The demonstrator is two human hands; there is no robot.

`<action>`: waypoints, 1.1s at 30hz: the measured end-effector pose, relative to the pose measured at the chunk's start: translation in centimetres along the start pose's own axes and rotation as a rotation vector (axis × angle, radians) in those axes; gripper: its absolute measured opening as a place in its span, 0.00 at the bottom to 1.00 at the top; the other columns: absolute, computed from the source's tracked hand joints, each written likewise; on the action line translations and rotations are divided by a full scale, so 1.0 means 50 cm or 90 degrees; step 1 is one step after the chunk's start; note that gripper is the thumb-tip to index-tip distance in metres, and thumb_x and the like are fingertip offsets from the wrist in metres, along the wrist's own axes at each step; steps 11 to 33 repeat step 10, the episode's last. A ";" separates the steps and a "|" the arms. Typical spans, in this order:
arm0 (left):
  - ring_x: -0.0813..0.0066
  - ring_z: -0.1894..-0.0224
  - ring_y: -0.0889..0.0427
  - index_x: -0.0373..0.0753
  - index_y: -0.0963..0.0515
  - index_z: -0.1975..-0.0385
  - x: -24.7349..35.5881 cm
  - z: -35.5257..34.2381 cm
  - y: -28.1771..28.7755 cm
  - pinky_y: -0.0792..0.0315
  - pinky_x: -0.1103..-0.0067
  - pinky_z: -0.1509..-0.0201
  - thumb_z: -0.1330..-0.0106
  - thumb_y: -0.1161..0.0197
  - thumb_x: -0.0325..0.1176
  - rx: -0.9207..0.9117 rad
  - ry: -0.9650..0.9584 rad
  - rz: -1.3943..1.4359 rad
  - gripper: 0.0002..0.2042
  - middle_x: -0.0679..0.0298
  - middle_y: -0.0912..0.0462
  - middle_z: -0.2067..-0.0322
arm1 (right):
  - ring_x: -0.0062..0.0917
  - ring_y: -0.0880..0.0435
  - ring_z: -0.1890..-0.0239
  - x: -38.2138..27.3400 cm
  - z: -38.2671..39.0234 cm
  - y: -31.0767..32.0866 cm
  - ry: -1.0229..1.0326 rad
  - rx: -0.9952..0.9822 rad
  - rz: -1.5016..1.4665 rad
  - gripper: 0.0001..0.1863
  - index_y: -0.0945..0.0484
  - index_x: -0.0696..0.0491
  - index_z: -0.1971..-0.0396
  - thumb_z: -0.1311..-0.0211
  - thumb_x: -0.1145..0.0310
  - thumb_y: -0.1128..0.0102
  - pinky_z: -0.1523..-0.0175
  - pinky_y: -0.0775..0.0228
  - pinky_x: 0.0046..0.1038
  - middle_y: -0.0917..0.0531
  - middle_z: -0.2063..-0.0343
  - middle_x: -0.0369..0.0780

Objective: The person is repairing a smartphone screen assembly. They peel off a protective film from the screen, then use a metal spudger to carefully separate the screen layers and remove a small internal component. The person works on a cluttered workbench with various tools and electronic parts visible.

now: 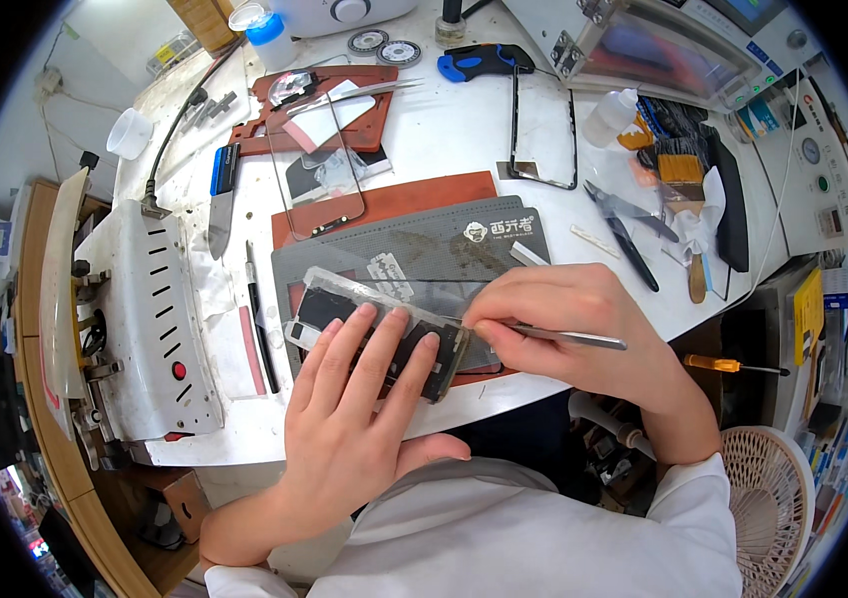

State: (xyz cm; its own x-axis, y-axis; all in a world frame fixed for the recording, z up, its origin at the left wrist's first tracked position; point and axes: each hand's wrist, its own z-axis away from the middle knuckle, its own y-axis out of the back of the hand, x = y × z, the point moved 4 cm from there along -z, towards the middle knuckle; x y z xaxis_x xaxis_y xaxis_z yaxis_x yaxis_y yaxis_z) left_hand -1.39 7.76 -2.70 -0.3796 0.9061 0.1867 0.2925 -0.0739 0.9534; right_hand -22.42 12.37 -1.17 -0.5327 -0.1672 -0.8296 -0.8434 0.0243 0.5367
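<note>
A phone body, opened up with black and silver inner parts showing, lies slanted on a dark grey work mat. My left hand rests flat across it, fingers stretched out and apart, thumb off to the right. In my right hand a slim metal pry tool is pinched between thumb and fingers. Its tip points left at the phone's right part; whether it touches is too small to tell. The lower middle of the phone is covered by my left fingers.
A white heating device stands at left. Near it lie a blue-handled scraper and a black craft knife. Farther back are a glass panel, a phone frame and a blue-black tool. Tweezers and a brush lie right.
</note>
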 end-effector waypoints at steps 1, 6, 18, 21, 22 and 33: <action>0.48 0.35 0.24 0.40 0.16 0.41 -0.001 0.001 -0.003 0.31 0.55 0.30 0.37 0.43 0.72 -0.002 0.002 0.005 0.40 0.53 0.21 0.38 | 0.35 0.14 0.69 -0.002 -0.001 0.000 -0.001 -0.005 0.001 0.06 0.16 0.61 0.62 0.35 0.74 0.34 0.63 0.22 0.30 0.14 0.68 0.43; 0.47 0.36 0.23 0.40 0.16 0.42 -0.007 -0.001 -0.007 0.30 0.55 0.32 0.39 0.40 0.71 -0.004 0.010 0.036 0.39 0.52 0.21 0.38 | 0.35 0.14 0.69 0.001 -0.001 0.000 0.011 -0.007 0.009 0.06 0.16 0.60 0.62 0.35 0.74 0.34 0.63 0.22 0.30 0.14 0.68 0.43; 0.46 0.37 0.22 0.40 0.16 0.43 -0.006 -0.005 -0.003 0.29 0.54 0.32 0.40 0.39 0.70 -0.007 0.006 0.025 0.39 0.52 0.21 0.38 | 0.35 0.14 0.69 0.006 0.005 0.003 0.009 -0.001 0.014 0.06 0.16 0.60 0.62 0.35 0.74 0.34 0.63 0.22 0.30 0.14 0.68 0.43; 0.46 0.37 0.22 0.40 0.16 0.43 -0.006 -0.005 -0.003 0.29 0.54 0.32 0.40 0.39 0.70 -0.007 0.006 0.025 0.39 0.52 0.21 0.38 | 0.35 0.14 0.69 0.006 0.005 0.003 0.009 -0.001 0.014 0.06 0.16 0.60 0.62 0.35 0.74 0.34 0.63 0.22 0.30 0.14 0.68 0.43; 0.46 0.37 0.22 0.40 0.16 0.43 -0.006 -0.005 -0.003 0.29 0.54 0.32 0.40 0.39 0.70 -0.007 0.006 0.025 0.39 0.52 0.21 0.38 | 0.35 0.14 0.69 0.006 0.005 0.003 0.009 -0.001 0.014 0.06 0.16 0.60 0.62 0.35 0.74 0.34 0.63 0.22 0.30 0.14 0.68 0.43; 0.46 0.37 0.22 0.40 0.16 0.43 -0.006 -0.005 -0.003 0.29 0.54 0.32 0.40 0.39 0.70 -0.007 0.006 0.025 0.39 0.52 0.21 0.38 | 0.35 0.14 0.69 0.006 0.005 0.003 0.009 -0.001 0.014 0.06 0.16 0.60 0.62 0.35 0.74 0.34 0.63 0.22 0.30 0.14 0.68 0.43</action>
